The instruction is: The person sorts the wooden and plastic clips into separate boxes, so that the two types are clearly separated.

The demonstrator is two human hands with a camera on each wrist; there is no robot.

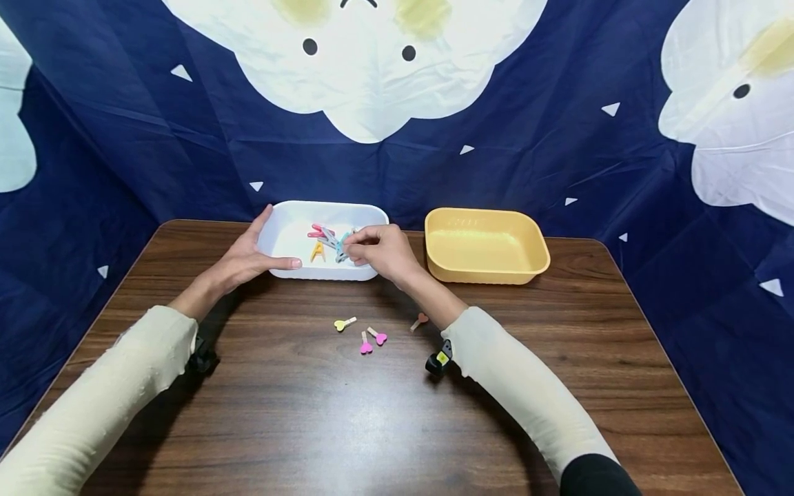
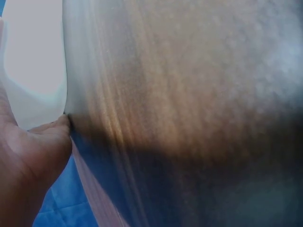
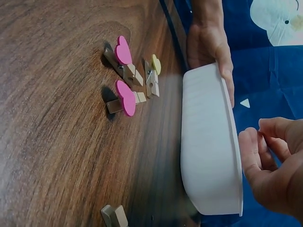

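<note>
A white plastic basin [image 1: 322,274] stands at the back of the table. My left hand [image 1: 248,255] grips its left end, thumb over the front rim and fingers along the outer side. Over the basin's right end is my right hand [image 1: 386,251], fingers bent and fingertips close together beside a blue-and-grey clothespin [image 1: 342,248]. I cannot tell whether they pinch anything. A pink clothespin [image 1: 316,231] and a yellow-orange clothespin [image 1: 318,251] lie in the basin. In the right wrist view, the front wall of the basin [image 3: 206,142] hides its contents.
A yellow basin [image 1: 486,275] stands at the right of the white one. On the table in front lie small wooden heart pegs: two pink hearts [image 1: 367,348], a yellow heart [image 1: 340,324] and a reddish-brown heart [image 1: 423,317] beside my right forearm. A blue patterned cloth [image 1: 397,179] hangs behind the table.
</note>
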